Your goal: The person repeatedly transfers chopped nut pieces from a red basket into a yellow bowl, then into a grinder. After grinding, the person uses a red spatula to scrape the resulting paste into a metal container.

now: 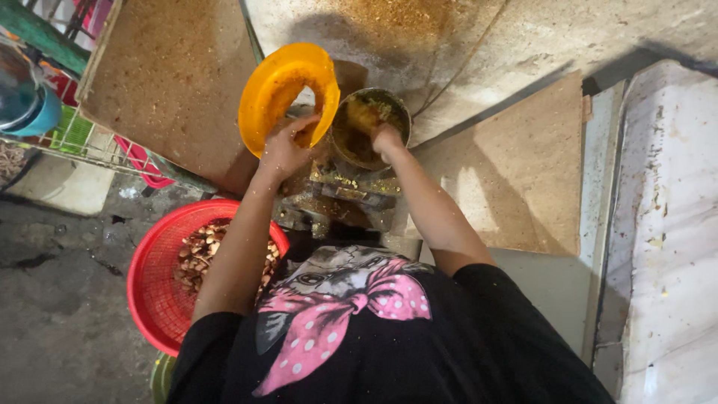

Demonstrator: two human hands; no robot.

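Gripping the lower rim of a yellow bowl (280, 90), the left hand (284, 146) holds it tilted on edge, its hollow facing down toward the camera and its top rim leaning against the wall behind. The fingers curl over the rim, pressed together on it. Just to the right, the right hand (387, 138) reaches into the mouth of a round metal hopper (372, 127), which is smeared inside with yellow-brown paste; its fingers are hidden within, so I cannot tell whether they are spread or closed. The bowl's right edge almost touches the hopper's left rim, with hardly any gap between them.

Below the hopper sits the grimy body of a grinder (340, 198), spattered with yellow flecks, tight between the two forearms. A brown board (168, 82) leans at the upper left, its lower corner close to the bowl, and another brown board (516, 172) lies to the right, its near edge running beside the right forearm. These two boards hem in the hopper on both sides, leaving open room mainly toward the person.

Down at the left, under the left forearm, a red basket (153, 277) holds brownish nuts or shells, its rim near the elbow. Bare grey floor (60, 299) spreads left of it. A white, stained surface (673, 224) fills the far right, well apart from both hands.
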